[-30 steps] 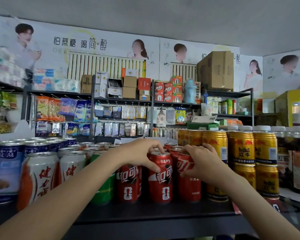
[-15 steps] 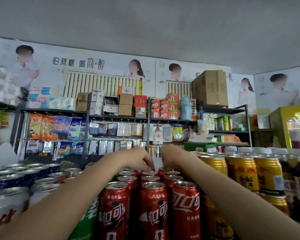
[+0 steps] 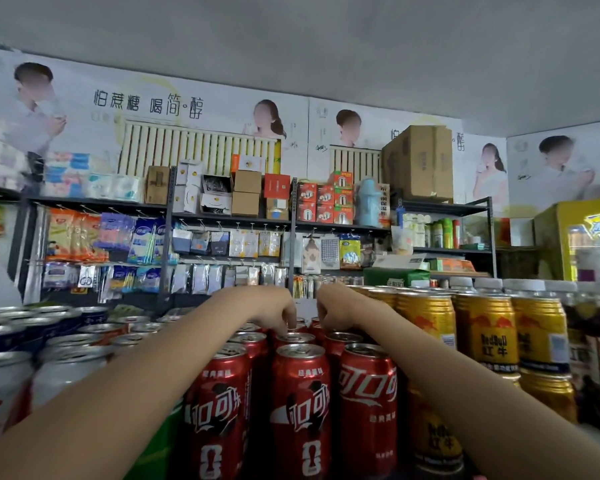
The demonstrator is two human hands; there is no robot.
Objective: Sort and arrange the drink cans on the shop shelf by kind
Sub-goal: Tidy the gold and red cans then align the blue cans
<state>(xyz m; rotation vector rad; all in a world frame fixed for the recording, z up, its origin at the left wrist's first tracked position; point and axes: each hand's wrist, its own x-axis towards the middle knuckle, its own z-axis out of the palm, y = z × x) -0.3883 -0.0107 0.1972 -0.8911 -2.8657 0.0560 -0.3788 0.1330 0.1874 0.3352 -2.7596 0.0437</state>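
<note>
— Where do we stand with the red cola cans point(image 3: 300, 407)?

— We have them in files running front to back in the middle of the shelf, three upright at the front; our left hand point(image 3: 274, 311) and right hand point(image 3: 336, 311) are both reaching over them to the cans at the back of the block; the fingers of each curl downward onto the can tops, but whether they actually pinch a rim or only touch it we cannot tell, the tips being hidden behind the lids.

— How will they handle?

— We judge them full, so fairly heavy for their size and stiff-walled; the printed sides look smooth and could slip, and a tall can nudged at the top may tip its neighbours; we would take each round the upper body or by the rim, one at a time.

— And around them?

— Gold energy-drink cans point(image 3: 485, 330) stacked two high stand just beside on the right; a green can point(image 3: 160, 448) touches the red block on the left, with white cans point(image 3: 70, 368) and blue cans point(image 3: 0, 337) beyond; the shelf board itself is barely visible under the cans; behind we see dark metal racks point(image 3: 229, 216) of hanging packets and boxes, a large carton point(image 3: 418, 164), wall posters and a yellow cooler point(image 3: 579, 237) at the far right.
</note>
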